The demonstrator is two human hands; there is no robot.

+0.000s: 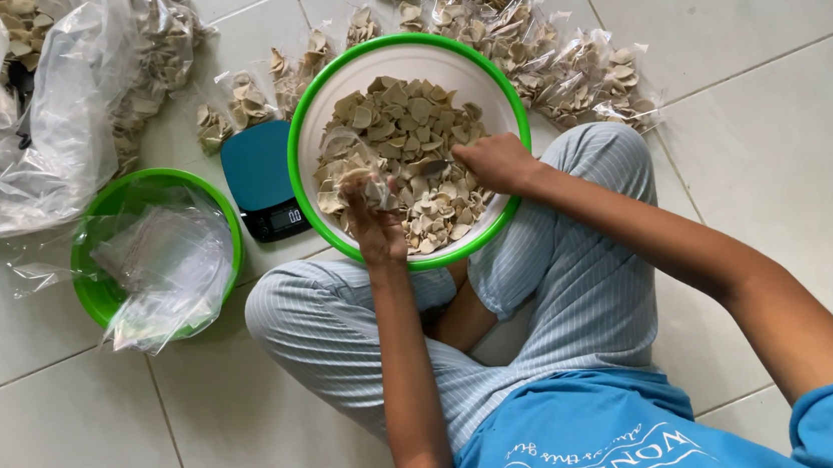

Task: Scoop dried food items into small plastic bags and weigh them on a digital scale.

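Observation:
A white bowl with a green rim (311, 113) rests on the floor against my crossed legs, heaped with pale beige crackers (405, 125). My left hand (375, 222) is over the bowl's near left side, shut on a small clear plastic bag (345, 165) partly filled with crackers. My right hand (496, 162) is in the bowl to the right of it, fingers closed over a pinch of crackers beside the bag's mouth.
A teal digital scale (261, 177) sits left of the bowl. A smaller green bowl (89, 283) holds empty clear bags. Several filled small bags (562, 61) lie beyond the bowl. Large clear sacks of crackers (34, 107) fill the top left. Pale floor tiles surround everything.

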